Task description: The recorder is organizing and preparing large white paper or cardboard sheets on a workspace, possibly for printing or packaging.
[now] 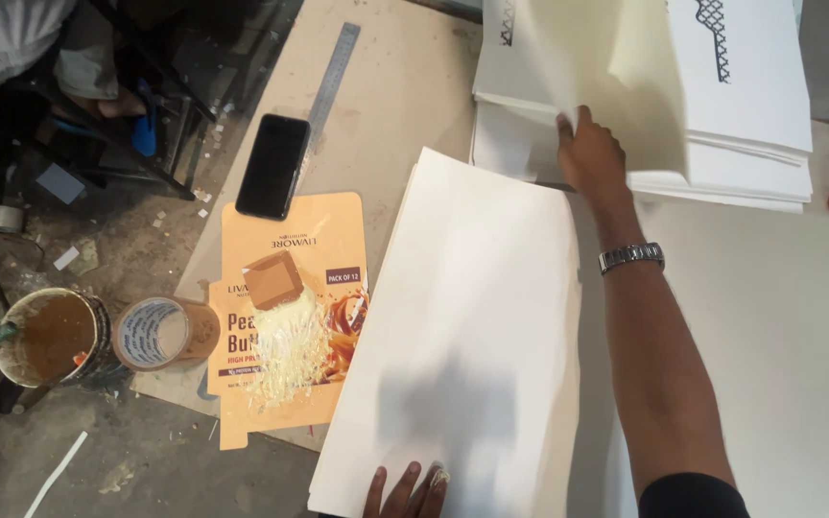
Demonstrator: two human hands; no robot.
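Note:
My right hand (589, 153) reaches forward and grips the edge of a white sheet (616, 67) lifted off a stack of white sheets (750, 168) at the far side; a metal watch (631, 256) sits on that wrist. My left hand (407, 493) rests with fingers flat on the near edge of a second pile of large white sheets (462, 326) in front of me. Some sheets on the far stack carry a black lattice print (712, 38).
Left of the pile lies a flattened orange carton (290, 384) smeared with pale glue, with a small brown block (273, 278) on it. A black phone (272, 165), a steel ruler (333, 77), a tape roll (155, 333) and a glue tin (50, 336) lie further left.

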